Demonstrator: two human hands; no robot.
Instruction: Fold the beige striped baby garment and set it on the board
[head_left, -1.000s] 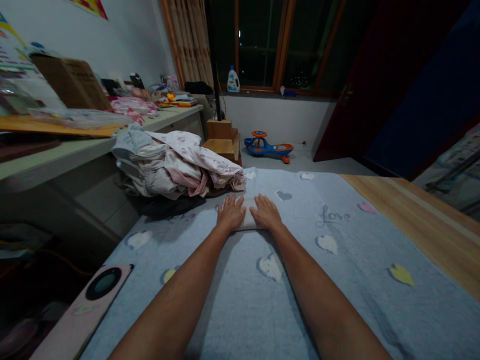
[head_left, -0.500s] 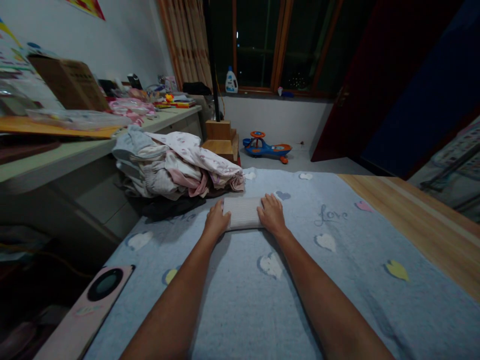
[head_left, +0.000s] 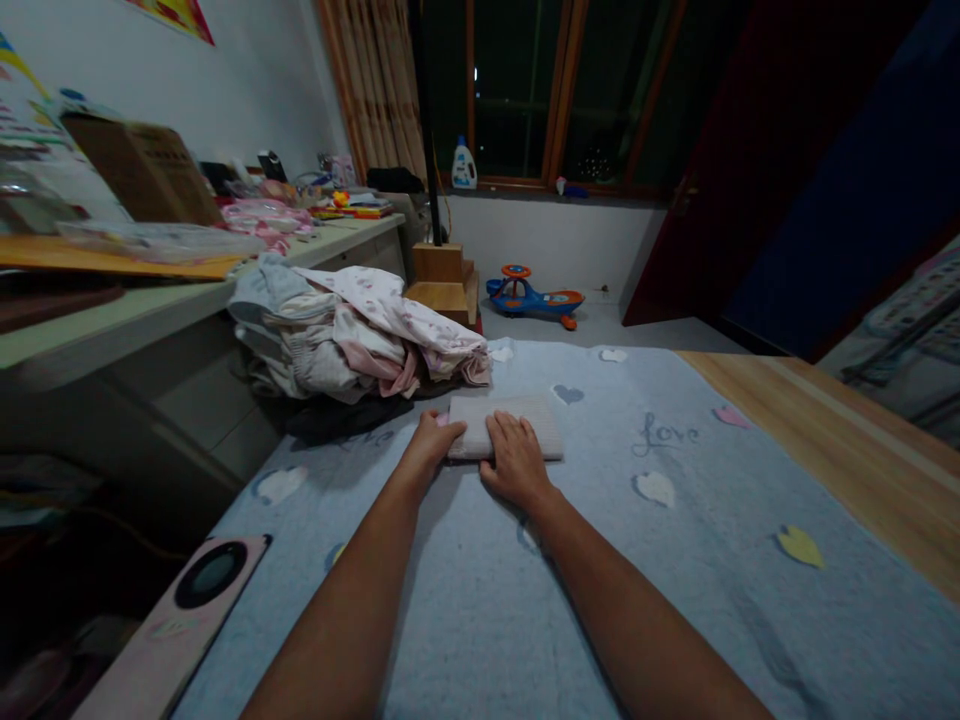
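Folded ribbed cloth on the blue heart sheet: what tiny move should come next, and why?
Perhaps the left hand could tuck the cloth's left end in, because a bit of pink fabric seems to peek out there. The right hand is on top.

Setting: this is looking like a home, probably a bedroom. A pale blue cloth [head_left: 480, 620] printed with hearts and "Love" is covering most of a broad wooden surface [head_left: 825, 420]. A heap of clothes [head_left: 352, 330] is lying at its far left. Beyond, a blue-and-orange ride-on toy [head_left: 536, 300] is standing on the floor [head_left: 660, 335]. A patterned curtain [head_left: 382, 80] is hanging beside a wood-framed window [head_left: 517, 100]. At left, a table [head_left: 112, 325] is carrying a cardboard box [head_left: 142, 165] and household clutter [head_left: 266, 215].
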